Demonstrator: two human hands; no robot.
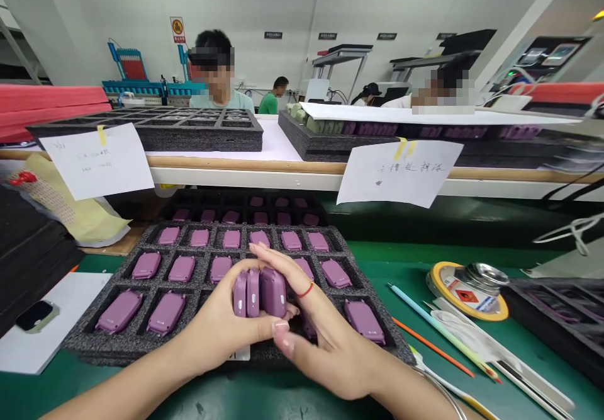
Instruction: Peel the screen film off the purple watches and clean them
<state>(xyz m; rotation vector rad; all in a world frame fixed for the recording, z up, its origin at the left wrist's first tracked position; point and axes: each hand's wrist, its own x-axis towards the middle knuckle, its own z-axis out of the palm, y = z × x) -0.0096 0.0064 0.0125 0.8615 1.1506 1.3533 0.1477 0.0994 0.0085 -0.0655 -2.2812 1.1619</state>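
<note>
Three purple watch cases stand on edge side by side between my two hands, above a foam tray. My left hand curls around them from the left, its thumb across the lower front. From the right, my right hand presses against the cases, fingers stretched behind them and thumb near the left thumb. Beneath lies the black foam tray, whose compartments hold more purple watch cases. My hands and forearms hide some middle compartments.
Behind it lies another foam tray. At right are a round metal-topped container, a yellow tape roll, a blue pen and an orange stick. A green-cased watch rests on white paper at left. Co-workers sit beyond the shelf.
</note>
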